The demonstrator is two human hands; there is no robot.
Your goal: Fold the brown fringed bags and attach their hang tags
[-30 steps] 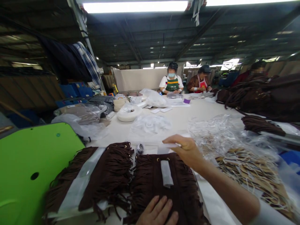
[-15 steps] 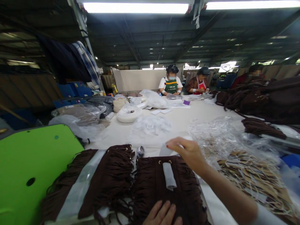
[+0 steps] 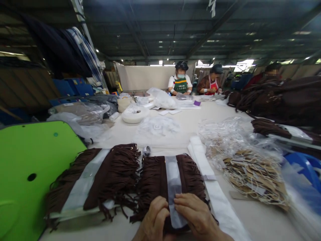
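A dark brown fringed piece (image 3: 155, 177) lies on the table in front of me with a translucent white strip (image 3: 173, 180) laid lengthwise down its middle. My left hand (image 3: 154, 217) and my right hand (image 3: 198, 216) both rest on the near end of this piece, fingers bent and pressing the strip's near end from either side. A second brown fringed piece (image 3: 117, 174) with its own clear strip (image 3: 84, 184) lies just to the left. A stack of long white strips (image 3: 208, 177) lies to the right of my hands.
A green plastic panel (image 3: 30, 174) fills the left. Clear bags of tan tags (image 3: 253, 174) sit at the right, a white tape roll (image 3: 134, 115) and plastic bags lie mid-table. Brown bags (image 3: 281, 100) pile at the far right. Three people work at the table's far end.
My right hand came back from the piece's far end to its near end, laying the white strip along the middle. The short folded strip is gone. The view tilted down.
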